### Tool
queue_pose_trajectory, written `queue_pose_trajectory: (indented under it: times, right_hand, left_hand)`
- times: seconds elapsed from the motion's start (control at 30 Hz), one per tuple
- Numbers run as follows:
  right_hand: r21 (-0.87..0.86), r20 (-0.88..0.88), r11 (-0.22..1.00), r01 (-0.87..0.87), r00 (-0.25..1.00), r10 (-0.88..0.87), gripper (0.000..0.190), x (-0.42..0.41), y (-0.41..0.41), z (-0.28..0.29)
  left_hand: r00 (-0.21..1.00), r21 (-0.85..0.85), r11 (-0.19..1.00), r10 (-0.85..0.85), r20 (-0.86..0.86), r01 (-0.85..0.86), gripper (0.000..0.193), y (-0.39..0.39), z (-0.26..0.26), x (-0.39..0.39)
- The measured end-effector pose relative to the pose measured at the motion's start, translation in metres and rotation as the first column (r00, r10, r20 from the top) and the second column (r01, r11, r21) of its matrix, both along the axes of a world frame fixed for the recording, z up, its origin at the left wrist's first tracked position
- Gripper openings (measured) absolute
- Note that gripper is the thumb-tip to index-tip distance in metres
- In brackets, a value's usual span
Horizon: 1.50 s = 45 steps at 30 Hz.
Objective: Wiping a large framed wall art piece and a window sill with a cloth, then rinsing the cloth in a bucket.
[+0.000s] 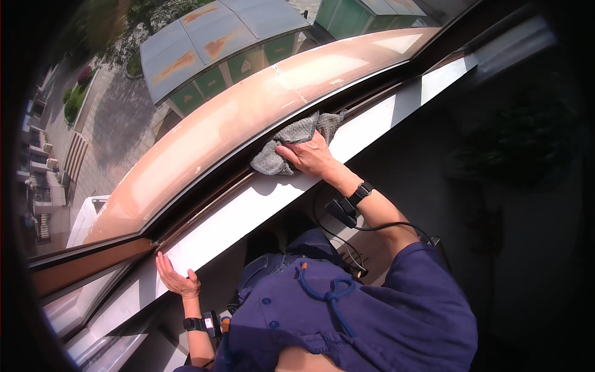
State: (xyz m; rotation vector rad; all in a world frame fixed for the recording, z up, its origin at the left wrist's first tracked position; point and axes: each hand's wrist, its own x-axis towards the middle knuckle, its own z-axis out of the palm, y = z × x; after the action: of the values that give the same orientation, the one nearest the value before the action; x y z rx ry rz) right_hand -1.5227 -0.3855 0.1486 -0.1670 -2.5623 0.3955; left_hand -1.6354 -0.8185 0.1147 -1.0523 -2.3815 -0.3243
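Observation:
A crumpled grey cloth (297, 130) is bunched under my right hand (309, 156), which presses it against the window frame's lower track (218, 193). Parts of the cloth stick out on both sides of the fingers and hang over the edge of the white windowsill (279, 195). Lower down on the left, my left hand (177, 276) rests by the sill near the frame's corner, fingers spread, holding nothing. Both wrists wear black straps with small devices; a cable runs from the right wrist device (343, 211).
Beyond the window, a curved peach-coloured ledge (223, 139) with chipped paint follows the frame. Outside below stand green sheds with a rusty metal roof (218, 42) and a paved yard (116, 116). A brown frame bar (93, 267) is at left. Dark foliage (516, 130) appears at right.

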Motion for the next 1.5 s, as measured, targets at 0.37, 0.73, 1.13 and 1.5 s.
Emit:
queue_pose_trajectory:
  times: [0.37,0.73,1.13,1.5]
  right_hand:
    - [-0.001,0.458,0.769,0.64,0.683,-0.568,0.055,0.128,0.288,-0.011]
    - [-0.258,-0.02,0.966,-0.004,1.0,-0.001,0.027,0.052,0.107,-0.002]
    - [-0.158,0.045,0.986,0.049,0.998,-0.042,0.026,0.075,0.187,0.0]
    - [0.373,0.25,0.772,0.515,0.745,-0.618,0.028,0.131,0.326,-0.016]
  left_hand:
    - [0.982,0.095,0.994,0.043,0.183,-0.061,0.061,0.076,0.008,0.04]
    - [0.992,-0.024,0.992,0.123,0.012,-0.123,0.054,0.196,0.007,0.078]
    - [0.99,0.019,0.99,0.137,0.018,-0.137,0.051,0.189,0.003,0.083]
    - [0.991,0.116,0.984,0.132,0.027,-0.135,0.052,0.197,0.001,0.079]
